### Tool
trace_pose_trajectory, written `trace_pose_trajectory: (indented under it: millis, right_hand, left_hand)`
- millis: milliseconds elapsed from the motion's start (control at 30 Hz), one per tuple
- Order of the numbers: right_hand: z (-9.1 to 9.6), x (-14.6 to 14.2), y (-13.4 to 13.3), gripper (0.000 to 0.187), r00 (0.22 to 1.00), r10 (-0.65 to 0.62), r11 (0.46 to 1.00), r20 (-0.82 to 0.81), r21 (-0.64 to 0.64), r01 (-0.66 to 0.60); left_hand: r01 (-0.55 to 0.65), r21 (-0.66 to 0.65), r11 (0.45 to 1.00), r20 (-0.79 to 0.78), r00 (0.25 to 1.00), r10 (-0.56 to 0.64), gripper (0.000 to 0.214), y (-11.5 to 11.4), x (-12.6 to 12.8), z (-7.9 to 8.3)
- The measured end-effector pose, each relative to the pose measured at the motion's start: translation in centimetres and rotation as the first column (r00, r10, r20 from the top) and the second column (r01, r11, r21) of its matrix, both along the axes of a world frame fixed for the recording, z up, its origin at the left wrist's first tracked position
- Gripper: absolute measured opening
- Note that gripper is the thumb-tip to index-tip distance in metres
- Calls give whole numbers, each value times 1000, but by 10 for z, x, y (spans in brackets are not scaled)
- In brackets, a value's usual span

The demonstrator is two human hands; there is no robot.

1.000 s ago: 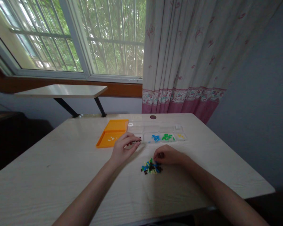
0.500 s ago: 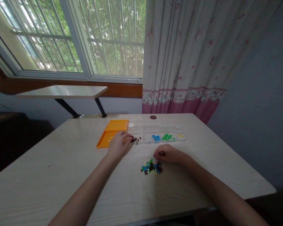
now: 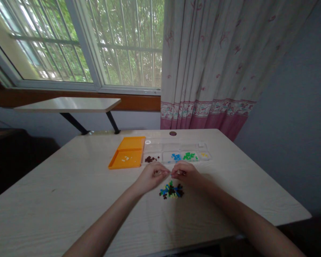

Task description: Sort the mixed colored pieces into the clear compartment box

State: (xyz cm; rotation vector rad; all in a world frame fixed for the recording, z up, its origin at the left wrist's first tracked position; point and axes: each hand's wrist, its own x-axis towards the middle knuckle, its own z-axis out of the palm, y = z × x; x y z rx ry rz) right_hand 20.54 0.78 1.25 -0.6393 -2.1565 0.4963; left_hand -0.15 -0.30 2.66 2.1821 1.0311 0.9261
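Observation:
My left hand [image 3: 153, 176] is pinched closed, its fingertips almost meeting those of my right hand [image 3: 186, 172]. The right hand is closed in a pinch too, with a tiny bluish bit at its fingertips. What the left fingers hold is too small to make out. Just below both hands, a pile of small mixed pieces [image 3: 171, 191] in blue, green, brown and yellow lies on the table. Behind them is a clear compartment tray [image 3: 166, 157], with brown pieces [image 3: 151, 159], blue pieces [image 3: 176, 157], green pieces [image 3: 189, 156] and yellow pieces [image 3: 204, 155] in separate compartments.
Left of the tray lies an open orange case [image 3: 123, 165] with several small white pieces in its near half. A raised shelf [image 3: 69, 104] stands on black legs at the table's [image 3: 109, 228] back left. A curtain [image 3: 203, 64] hangs behind the table.
My left hand has moved right and nearer, from the brown pieces to beside the right hand, uncovering part of the orange case. My right hand has shifted only slightly.

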Motion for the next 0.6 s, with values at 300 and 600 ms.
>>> trace_pose_trajectory:
  millis: [300, 600]
  right_hand:
    - [-5, -4, -2, 18, 999, -47, 998, 5, 42, 47]
    - [-6, -4, -3, 15, 988, -148, 984, 54, 113, 141]
  left_hand:
    - [43, -192, 980, 168, 986, -10, 26, 2, 8, -17]
    - [-9, -137, 991, 130, 991, 27, 25, 0, 8, -8]
